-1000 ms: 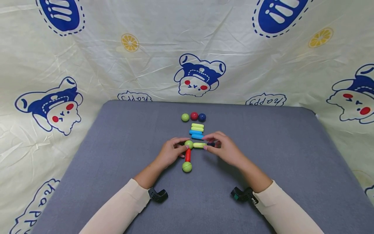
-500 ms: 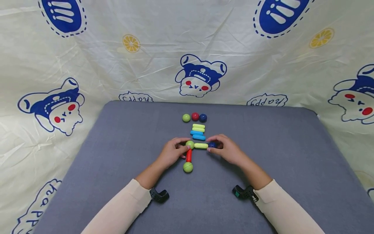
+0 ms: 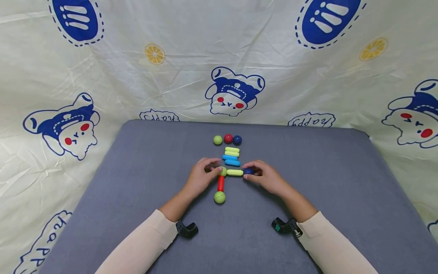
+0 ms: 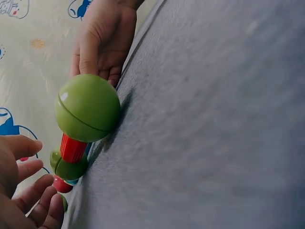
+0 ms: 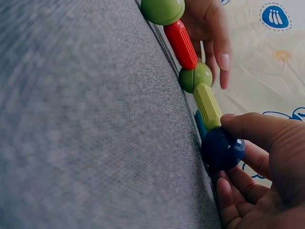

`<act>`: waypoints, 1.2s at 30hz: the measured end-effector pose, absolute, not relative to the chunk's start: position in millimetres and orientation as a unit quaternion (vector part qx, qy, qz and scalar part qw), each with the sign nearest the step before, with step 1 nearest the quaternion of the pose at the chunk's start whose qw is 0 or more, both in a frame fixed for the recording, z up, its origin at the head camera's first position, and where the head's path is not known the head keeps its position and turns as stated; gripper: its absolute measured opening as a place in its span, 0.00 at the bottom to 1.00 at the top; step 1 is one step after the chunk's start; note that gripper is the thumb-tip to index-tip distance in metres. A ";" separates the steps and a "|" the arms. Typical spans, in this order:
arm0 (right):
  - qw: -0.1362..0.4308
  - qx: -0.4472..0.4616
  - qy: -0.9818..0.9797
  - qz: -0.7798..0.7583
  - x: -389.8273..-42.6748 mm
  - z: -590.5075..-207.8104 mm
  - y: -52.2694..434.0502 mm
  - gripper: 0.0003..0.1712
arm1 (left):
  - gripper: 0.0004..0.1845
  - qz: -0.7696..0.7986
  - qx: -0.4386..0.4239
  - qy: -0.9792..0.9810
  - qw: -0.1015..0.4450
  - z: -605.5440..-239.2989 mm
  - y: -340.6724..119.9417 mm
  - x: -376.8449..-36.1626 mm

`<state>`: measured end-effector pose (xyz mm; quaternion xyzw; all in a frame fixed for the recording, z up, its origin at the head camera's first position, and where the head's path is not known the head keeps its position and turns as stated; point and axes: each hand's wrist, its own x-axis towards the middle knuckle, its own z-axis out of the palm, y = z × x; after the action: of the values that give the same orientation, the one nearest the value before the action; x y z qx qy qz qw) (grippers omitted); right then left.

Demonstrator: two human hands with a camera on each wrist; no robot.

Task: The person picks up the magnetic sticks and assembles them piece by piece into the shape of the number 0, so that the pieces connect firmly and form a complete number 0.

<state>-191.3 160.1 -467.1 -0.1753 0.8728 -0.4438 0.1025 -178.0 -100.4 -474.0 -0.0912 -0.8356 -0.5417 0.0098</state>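
Observation:
A toy chain lies on the grey mat (image 3: 137, 182): a green ball (image 3: 219, 197), a red stick (image 3: 220, 183), a second green ball (image 3: 223, 171), a yellow-green stick (image 3: 234, 172) and a dark blue ball (image 3: 248, 171). My left hand (image 3: 215, 171) curls its fingertips round the second green ball (image 5: 195, 76). The right hand (image 3: 254, 172) pinches the dark blue ball (image 5: 222, 149) against the end of the yellow-green stick (image 5: 207, 105). The left wrist view shows the end green ball (image 4: 87, 107) and red stick (image 4: 72, 148) close up.
Behind the hands lie two yellow-green sticks (image 3: 232, 151) and two blue sticks (image 3: 231, 160). Beyond them sit a green ball (image 3: 217, 140), a red ball (image 3: 228, 138) and a blue ball (image 3: 237, 140). A printed cloth (image 3: 102, 83) surrounds the mat.
My right hand slid off the yellow-green stick to its right end, and the dark blue ball now sits against that end. The left hand stayed on the green ball.

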 end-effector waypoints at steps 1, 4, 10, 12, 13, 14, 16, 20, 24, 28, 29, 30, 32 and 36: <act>0.101 -0.175 0.873 -0.444 -191.3 -467.4 160.6 0.18 | 0.18 -0.533 -0.095 -0.841 0.019 -472.8 -99.4 -179.6; 0.099 -0.176 0.873 -0.445 -191.3 -468.6 161.7 0.18 | 0.16 -0.515 -0.107 -0.850 0.024 -469.3 -95.2 -186.0; 0.101 -0.177 0.874 -0.441 -191.2 -471.2 162.2 0.18 | 0.14 -0.483 -0.109 -0.869 -0.001 -465.3 -87.0 -199.9; 0.103 -0.175 0.874 -0.441 -191.0 -471.4 162.0 0.18 | 0.13 -0.471 -0.107 -0.876 -0.008 -464.6 -84.8 -203.9; 0.104 -0.174 0.874 -0.442 -190.9 -471.4 161.8 0.18 | 0.13 -0.464 -0.105 -0.880 -0.012 -464.4 -83.8 -205.8; 0.105 -0.174 0.873 -0.443 -190.6 -471.5 161.6 0.18 | 0.13 -0.457 -0.106 -0.883 -0.016 -463.8 -82.8 -207.2; 0.104 -0.174 0.873 -0.444 -190.0 -471.9 161.2 0.18 | 0.13 -0.444 -0.106 -0.890 -0.023 -463.0 -80.5 -209.4; 0.103 -0.175 0.871 -0.447 -188.5 -473.2 161.1 0.18 | 0.13 -0.421 -0.110 -0.900 -0.035 -463.4 -75.5 -212.0; 0.103 -0.176 0.870 -0.448 -188.5 -474.5 161.6 0.18 | 0.12 -0.405 -0.114 -0.907 -0.039 -463.9 -72.0 -213.1; 0.101 -0.177 0.870 -0.449 -189.1 -474.9 162.0 0.17 | 0.12 -0.399 -0.116 -0.909 -0.039 -461.7 -70.0 -212.7; 0.100 -0.177 0.870 -0.449 -189.1 -474.8 162.0 0.17 | 0.12 -0.398 -0.116 -0.909 -0.039 -461.2 -69.6 -212.6; 0.100 -0.177 0.870 -0.449 -189.0 -474.5 162.0 0.17 | 0.12 -0.399 -0.116 -0.909 -0.040 -460.8 -69.2 -212.6; 0.100 -0.179 0.870 -0.449 -188.9 -473.5 161.6 0.17 | 0.12 -0.399 -0.114 -0.909 -0.042 -460.0 -68.4 -212.8; 0.097 -0.181 0.867 -0.453 -188.6 -472.1 160.5 0.17 | 0.11 -0.392 -0.116 -0.912 -0.046 -459.2 -67.4 -213.5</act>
<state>-188.6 160.5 -472.1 -0.1810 0.8674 -0.4532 0.0967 -213.5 -67.4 -459.2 -0.1157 -0.9117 -0.3916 -0.0458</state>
